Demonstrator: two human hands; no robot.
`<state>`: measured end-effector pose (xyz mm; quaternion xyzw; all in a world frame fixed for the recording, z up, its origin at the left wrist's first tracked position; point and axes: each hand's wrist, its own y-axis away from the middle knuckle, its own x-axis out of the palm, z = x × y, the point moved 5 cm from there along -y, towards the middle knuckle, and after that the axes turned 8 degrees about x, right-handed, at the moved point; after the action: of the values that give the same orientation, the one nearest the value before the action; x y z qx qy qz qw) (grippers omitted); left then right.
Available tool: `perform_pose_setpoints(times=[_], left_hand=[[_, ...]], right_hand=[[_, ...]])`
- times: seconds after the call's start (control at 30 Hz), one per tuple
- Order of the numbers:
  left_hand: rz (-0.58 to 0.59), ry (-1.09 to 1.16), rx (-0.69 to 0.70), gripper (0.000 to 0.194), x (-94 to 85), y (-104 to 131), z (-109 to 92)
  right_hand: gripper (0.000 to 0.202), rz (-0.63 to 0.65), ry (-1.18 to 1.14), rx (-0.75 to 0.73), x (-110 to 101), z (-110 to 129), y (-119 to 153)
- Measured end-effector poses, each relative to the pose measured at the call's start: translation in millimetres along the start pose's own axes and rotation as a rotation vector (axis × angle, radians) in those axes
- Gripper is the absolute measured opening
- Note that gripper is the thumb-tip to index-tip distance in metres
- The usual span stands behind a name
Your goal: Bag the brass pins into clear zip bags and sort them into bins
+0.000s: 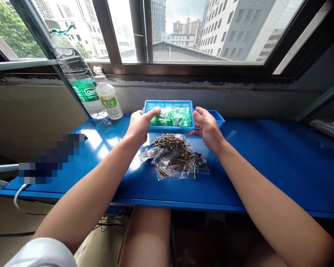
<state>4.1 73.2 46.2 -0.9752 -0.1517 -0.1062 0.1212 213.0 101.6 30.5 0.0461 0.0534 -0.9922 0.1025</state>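
Observation:
A small blue plastic bin (169, 129) is held up above the far part of the blue table, tilted toward me. Clear green plastic packets (180, 116) lie inside it. My left hand (139, 124) grips the bin's left end, its thumb reaching over the rim. Around the right end, my right hand (207, 128) is curled, with some fingertips low against the bin and the thumb side by the rim. Just below and nearer to me is a heap of thin metal pins (172, 144), dark and brass-coloured. Small clear plastic bags (164, 161), some with pins in them, lie in front of the heap.
Another blue bin (218, 118) sits behind my right hand. A large water bottle (75, 74) and a smaller white bottle (109, 98) stand at the table's back left. A blurred dark object (54, 157) lies left, near a white cable (16, 200). Windows rise behind the table (281, 159).

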Motion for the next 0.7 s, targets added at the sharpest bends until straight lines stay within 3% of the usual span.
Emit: perform_pose_setpoints(times=[0.13, 0.37, 0.57, 0.7], left_hand=[[0.075, -0.007, -0.039, 0.045, 4.7, 2, 4], [0.151, -0.019, 0.003, 0.046, 8.7, 1, 13], [0.201, -0.102, 0.107, 0.049, 6.1, -1, 10], [0.22, -0.232, 0.174, 0.051, 3.2, -4, 9]], right_hand=[[0.07, 0.151, -0.054, 0.09, 11, 3, 6], [0.042, 0.151, -0.17, 0.197, 5, -3, 3], [0.036, 0.068, -0.213, 0.206, -2, -1, 1], [0.042, 0.049, -0.165, 0.107, -8, -2, -4]])
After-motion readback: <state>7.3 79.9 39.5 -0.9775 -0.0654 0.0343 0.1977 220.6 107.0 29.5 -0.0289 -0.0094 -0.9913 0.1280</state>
